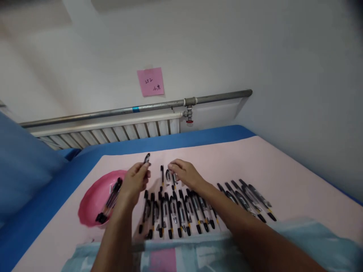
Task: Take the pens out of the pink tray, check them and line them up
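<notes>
My left hand (136,180) is closed around a pen (147,157); its black end sticks up past the fingertips and the rest is hidden in the fingers. My right hand (184,172) is closed, fingertips together, just over a black pen cap (168,175) and a pen on the table; whether it grips anything is hidden. Left of these lies another black pen (162,177). Below both hands runs a row of several clear-barrelled black pens (169,215), with loose black caps and small metallic-looking pieces between them.
At left, a pink bowl (88,200) holds several pens (110,200). Another group of pens (245,198) lies to the right, beyond my right forearm. The pink tabletop (297,189) has a blue edge (210,132) at the back, before a radiator (124,132) and pipe (224,97).
</notes>
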`<state>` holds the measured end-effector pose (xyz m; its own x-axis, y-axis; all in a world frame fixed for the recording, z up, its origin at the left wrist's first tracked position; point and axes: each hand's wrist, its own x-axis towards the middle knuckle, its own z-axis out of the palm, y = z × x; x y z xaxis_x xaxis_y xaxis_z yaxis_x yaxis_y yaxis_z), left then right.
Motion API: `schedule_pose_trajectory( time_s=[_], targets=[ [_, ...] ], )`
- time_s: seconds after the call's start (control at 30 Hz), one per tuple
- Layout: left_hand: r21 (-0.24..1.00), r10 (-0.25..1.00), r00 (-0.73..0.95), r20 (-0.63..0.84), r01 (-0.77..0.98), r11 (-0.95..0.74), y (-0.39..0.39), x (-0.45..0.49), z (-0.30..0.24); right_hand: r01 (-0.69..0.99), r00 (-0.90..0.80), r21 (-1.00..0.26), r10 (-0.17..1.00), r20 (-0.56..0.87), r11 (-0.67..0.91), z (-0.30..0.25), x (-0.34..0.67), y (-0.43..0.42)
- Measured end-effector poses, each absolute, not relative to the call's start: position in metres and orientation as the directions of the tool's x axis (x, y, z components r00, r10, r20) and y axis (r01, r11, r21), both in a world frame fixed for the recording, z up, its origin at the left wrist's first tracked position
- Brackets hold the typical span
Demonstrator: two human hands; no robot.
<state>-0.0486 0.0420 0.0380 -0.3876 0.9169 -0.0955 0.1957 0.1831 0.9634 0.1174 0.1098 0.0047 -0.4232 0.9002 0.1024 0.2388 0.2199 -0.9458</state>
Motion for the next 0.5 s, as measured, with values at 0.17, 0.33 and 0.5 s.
schedule_pose_trajectory(
  time_s=[0.17, 0.33, 0.5],
  targets=[
    [0.953, 0.966, -0.038, -0.254, -0.183, 0.243, 0.043, 0.012, 0.032, -0.168, -0.426, -0.983, 0.894, 0.139, 0.073, 0.022, 0.108, 0.091],
    [0.941, 0.956, 0.051, -0.290, -0.167, 0.294, 0.041, 0.012, 0.026, -0.396, -0.282, -0.916, 0.958, 0.057, -0.062, 0.019, 0.109, 0.100],
    [0.937, 0.939, 0.110, -0.325, -0.102, 0.336, 0.043, 0.004, 0.023, -0.527, -0.157, -0.846, 0.988, -0.005, -0.088, 0.021, 0.128, 0.121]
  ],
)
